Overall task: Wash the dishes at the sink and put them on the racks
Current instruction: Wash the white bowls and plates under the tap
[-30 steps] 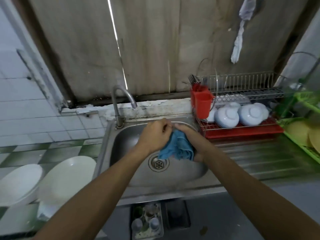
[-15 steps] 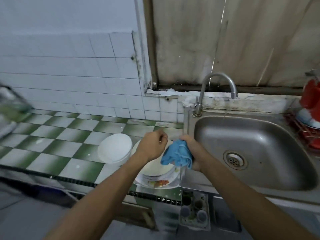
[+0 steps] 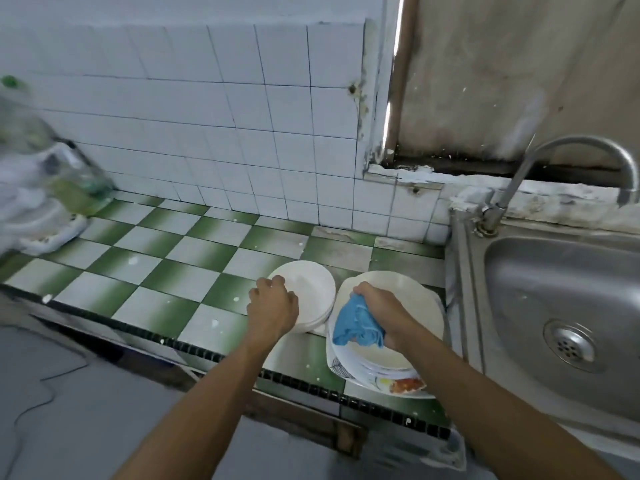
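Checked counter (image 3: 194, 258) | left hand (image 3: 273, 306) grips stacked white plates (image 3: 313, 289) | right hand (image 3: 384, 306) clutches blue cloth (image 3: 356, 322)

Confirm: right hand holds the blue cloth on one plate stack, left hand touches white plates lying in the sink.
Wrong place. The head view shows the left hand touching white plates on the tiled counter, not in the sink. The right hand and blue cloth are as stated.
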